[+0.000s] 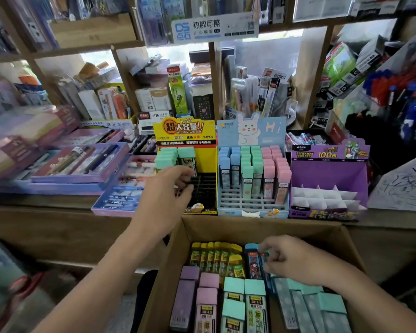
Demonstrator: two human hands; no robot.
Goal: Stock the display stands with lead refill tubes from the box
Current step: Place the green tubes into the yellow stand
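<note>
Stationery shop interior, with wooden shelves [130, 44] crowded with packaged pens and boxed goods behind a wooden desk [58, 212].

An open cardboard box [250, 227] sits in the foreground below the desk edge. It holds lead refill tubes lying in rows: yellow-capped tubes [214, 255] at the back, purple and pink ones [187, 292] at the left, and mint ones [233, 287] in the middle and at the right.

Three display stands sit side by side on the desk. The yellow stand [185, 131] has a black grid with a few mint-capped tubes at its back left. The blue stand [252, 131] is largely filled with blue, mint and pink tubes, its front rows bare. The purple stand [327, 169] shows only white dividers. Flat pen gift boxes [82, 162] lie to the left of the stands.

The left hand [166, 191] reaches over the yellow stand's grid, its fingers curled at the foot of a mint-capped tube [187, 153]. Whether its grip holds that tube cannot be told.

The right hand [291, 258] is inside the box, its grip narrow, pinching a blue-capped tube [252, 260] between thumb and fingertips.
</note>
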